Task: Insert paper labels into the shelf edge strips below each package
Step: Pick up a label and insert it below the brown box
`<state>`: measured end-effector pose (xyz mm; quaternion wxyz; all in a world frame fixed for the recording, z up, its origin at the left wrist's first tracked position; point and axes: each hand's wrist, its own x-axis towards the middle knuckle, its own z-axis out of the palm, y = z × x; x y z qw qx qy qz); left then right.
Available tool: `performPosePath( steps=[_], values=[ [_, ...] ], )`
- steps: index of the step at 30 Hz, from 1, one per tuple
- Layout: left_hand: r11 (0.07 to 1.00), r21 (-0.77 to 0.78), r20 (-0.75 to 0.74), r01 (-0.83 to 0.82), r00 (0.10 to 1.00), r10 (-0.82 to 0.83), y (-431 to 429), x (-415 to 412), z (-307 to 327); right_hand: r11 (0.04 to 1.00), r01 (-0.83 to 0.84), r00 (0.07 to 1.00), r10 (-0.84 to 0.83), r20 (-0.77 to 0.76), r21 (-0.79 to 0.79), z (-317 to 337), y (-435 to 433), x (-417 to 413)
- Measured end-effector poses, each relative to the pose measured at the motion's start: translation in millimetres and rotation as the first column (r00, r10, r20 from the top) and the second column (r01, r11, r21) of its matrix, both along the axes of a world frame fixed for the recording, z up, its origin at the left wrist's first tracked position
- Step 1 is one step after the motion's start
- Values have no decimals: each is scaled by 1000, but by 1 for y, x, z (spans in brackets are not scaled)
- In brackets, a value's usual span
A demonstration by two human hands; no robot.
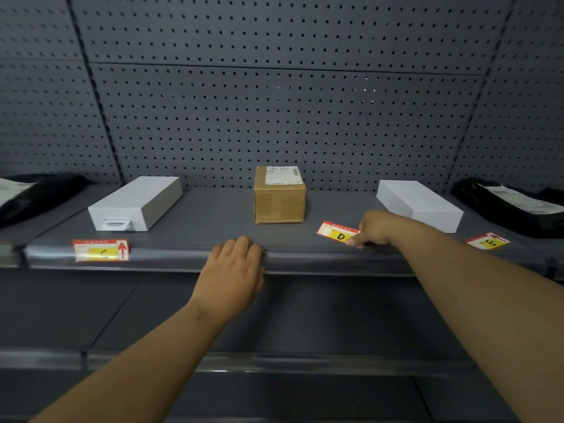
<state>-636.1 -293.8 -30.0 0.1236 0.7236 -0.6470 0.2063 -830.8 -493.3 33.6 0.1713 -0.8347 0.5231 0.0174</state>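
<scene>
A grey shelf carries a white box [135, 203] at left, a brown cardboard box [279, 196] in the middle and a second white box [419, 204] at right. A red and yellow label marked C [101, 250] sits in the clear edge strip [171, 256] below the left box. My left hand [233, 270] rests over the strip below the brown box, fingers curled on the edge. My right hand [374, 228] pinches the corner of the label marked D [335, 233], which lies on the shelf. A label marked E [487, 241] lies flat near the right box.
Black plastic mailer bags lie at the far left [33, 193] and far right [512, 206] of the shelf. A perforated grey back panel [274, 102] stands behind. A lower shelf [244, 361] runs beneath my arms.
</scene>
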Motion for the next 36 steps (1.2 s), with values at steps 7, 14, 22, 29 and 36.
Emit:
performPosePath(
  steps=[7,14,22,29,36],
  values=[
    [1000,-11,-56,20,998,-20,3,4,-3,990,-30,829,101,550,-136,8,24,16],
    [1000,4,-91,27,996,-26,4,3,-10,974,-153,719,227,656,-169,16,57,34],
    [1000,-29,-160,-3,987,-2,0,2,-9,959,-234,747,282,602,-159,2,70,46],
    [999,-18,-153,34,988,-36,8,4,-13,939,-230,797,333,504,-255,-16,80,58],
    [999,-9,-132,48,990,-49,9,6,-13,880,-224,857,383,345,-420,-28,84,61]
  ],
)
